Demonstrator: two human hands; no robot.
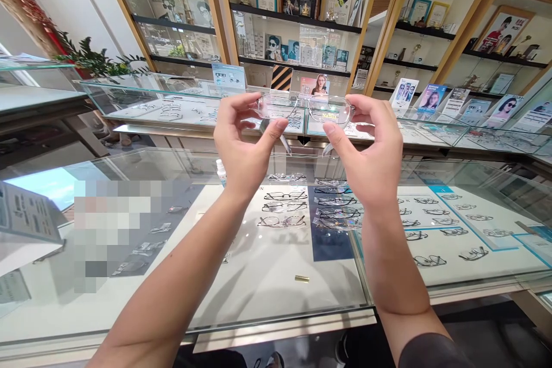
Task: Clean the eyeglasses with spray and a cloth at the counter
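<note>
A pair of thin-rimmed eyeglasses is held up in front of me, above the glass display counter. My left hand pinches the left side of the frame, its thumb near the lower rim. On the other side, my right hand grips the right end between thumb and fingers. Through the clear lenses the far counter shows. The temple tips hang below the rims, pointing down. Under my hands, rows of eyeglasses lie beneath the glass top. A small white bottle stands just left of my left wrist.
A small gold-coloured piece lies at the counter's front. More eyeglasses are displayed at right, and a sign stand is at left. Behind runs another glass counter with several cards, then wooden-framed shelves. A plant stands back left.
</note>
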